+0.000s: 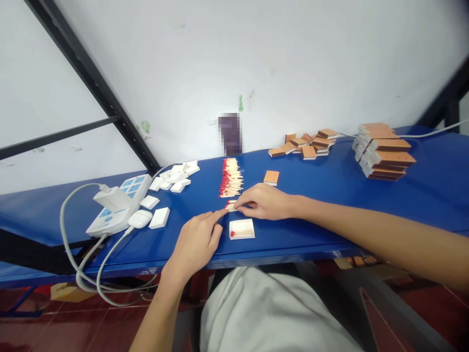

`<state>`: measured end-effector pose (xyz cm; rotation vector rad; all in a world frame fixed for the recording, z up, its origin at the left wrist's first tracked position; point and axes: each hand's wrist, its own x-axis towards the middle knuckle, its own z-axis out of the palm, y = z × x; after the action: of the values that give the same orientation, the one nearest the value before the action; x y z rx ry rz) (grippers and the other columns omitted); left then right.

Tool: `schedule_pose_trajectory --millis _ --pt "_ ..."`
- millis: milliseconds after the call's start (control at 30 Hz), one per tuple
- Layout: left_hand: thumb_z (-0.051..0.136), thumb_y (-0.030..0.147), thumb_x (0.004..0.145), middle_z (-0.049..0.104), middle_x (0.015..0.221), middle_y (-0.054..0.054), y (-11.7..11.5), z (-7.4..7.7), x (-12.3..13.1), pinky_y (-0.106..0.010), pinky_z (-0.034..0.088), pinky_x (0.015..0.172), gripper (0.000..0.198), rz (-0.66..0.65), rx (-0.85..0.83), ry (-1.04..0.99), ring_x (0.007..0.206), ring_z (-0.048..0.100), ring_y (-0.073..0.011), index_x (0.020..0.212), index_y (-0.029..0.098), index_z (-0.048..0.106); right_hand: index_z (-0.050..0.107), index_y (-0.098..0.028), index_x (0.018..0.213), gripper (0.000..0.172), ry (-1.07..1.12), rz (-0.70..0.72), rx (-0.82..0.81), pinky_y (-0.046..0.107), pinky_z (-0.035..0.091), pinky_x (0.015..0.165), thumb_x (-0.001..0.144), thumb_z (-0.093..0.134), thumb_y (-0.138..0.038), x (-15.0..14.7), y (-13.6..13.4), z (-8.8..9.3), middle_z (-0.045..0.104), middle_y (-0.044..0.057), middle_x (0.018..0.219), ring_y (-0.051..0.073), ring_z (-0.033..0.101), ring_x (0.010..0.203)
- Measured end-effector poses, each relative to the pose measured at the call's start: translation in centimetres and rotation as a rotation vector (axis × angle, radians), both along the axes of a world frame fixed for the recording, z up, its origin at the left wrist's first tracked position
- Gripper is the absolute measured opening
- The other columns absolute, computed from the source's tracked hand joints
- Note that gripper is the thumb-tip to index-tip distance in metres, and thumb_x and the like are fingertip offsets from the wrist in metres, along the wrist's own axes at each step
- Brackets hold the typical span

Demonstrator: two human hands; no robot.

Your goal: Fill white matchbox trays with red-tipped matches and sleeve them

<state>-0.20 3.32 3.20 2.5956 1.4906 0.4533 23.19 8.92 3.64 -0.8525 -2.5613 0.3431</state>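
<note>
Small match bunch (230,205), likely being squared up

We see left hand (198,238) thumb and index apart, index at red heads (227,204); right hand (264,201) at bunch, can't tell if clamped. Bunch sits beyond matchbox tray (240,225); next likely needs level pinch

White power strip with cables, left of the frame
A charger (113,198) sits plugged into the power strip (120,216), a rounded white case (140,219) beside it; black metal posts (87,73) cross the white wall (311,63), upper left.
</note>
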Motion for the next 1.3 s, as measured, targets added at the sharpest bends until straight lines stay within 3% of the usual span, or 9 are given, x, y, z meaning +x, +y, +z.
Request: schedule_pose_trajectory --millis 200,600,833,1033,1300 --pt "0.036 0.019 0.097 0.070 0.121 -0.007 -0.06 0.04 -0.08 -0.039 0.049 0.099 0.044 -0.005 -0.003 -0.006 0.112 0.065 -0.0253 0.133 0.023 0.061 0.076 -0.022 0.107 0.027 0.000 -0.008 0.001 0.023 0.039 0.061 0.090 0.055 -0.023 -0.04 0.00 -0.11 0.076 0.002 0.081 0.014 0.063 0.065" --pt "0.037 0.018 0.097 0.070 0.122 -0.003 0.04 0.01 -0.23 -0.035 0.048 0.095 0.040 -0.027 -0.014 -0.068 0.109 0.066 -0.0240 0.126 0.023 0.064 0.076 -0.022 0.108 0.029 -0.014 0.003 0.009 0.023 0.043 0.066 0.089 0.055 -0.020 0.02 0.09 -0.32 0.077 0.003 0.089 0.015 0.066 0.072" --pt "0.037 0.020 0.097 0.074 0.095 -0.004 -0.19 0.32 -0.11 -0.034 0.050 0.076 0.043 0.013 -0.018 -0.032 0.089 0.069 -0.0257 0.136 0.022 0.054 0.076 -0.022 0.106 0.027 0.012 0.062 0.001 0.023 0.042 0.065 0.092 0.053 -0.023 0.06 -0.05 -0.19 0.077 0.003 0.091 0.014 0.067 0.073" --pt "0.035 0.020 0.097 0.068 0.125 -0.007 -0.04 0.09 -0.12 -0.038 0.050 0.091 0.045 0.010 -0.018 -0.016 0.109 0.066 -0.0272 0.136 0.020 0.057 0.075 -0.021 0.109 0.029 -0.002 0.058 0.003 0.023 0.042 0.066 0.092 0.052 -0.023 -0.02 -0.17 0.02 0.077 0.003 0.092 0.015 0.067 0.074" --pt "0.034 0.021 0.097 0.069 0.125 -0.007 0.02 0.08 0.02 -0.039 0.051 0.092 0.046 0.014 -0.012 0.004 0.109 0.066 -0.0271 0.137 0.020 0.057 0.076 -0.020 0.106 0.027 -0.017 0.043 -0.005 0.023 0.040 0.064 0.091 0.054 -0.022 0.00 -0.10 -0.02 0.076 0.004 0.088 0.014 0.065 0.070"
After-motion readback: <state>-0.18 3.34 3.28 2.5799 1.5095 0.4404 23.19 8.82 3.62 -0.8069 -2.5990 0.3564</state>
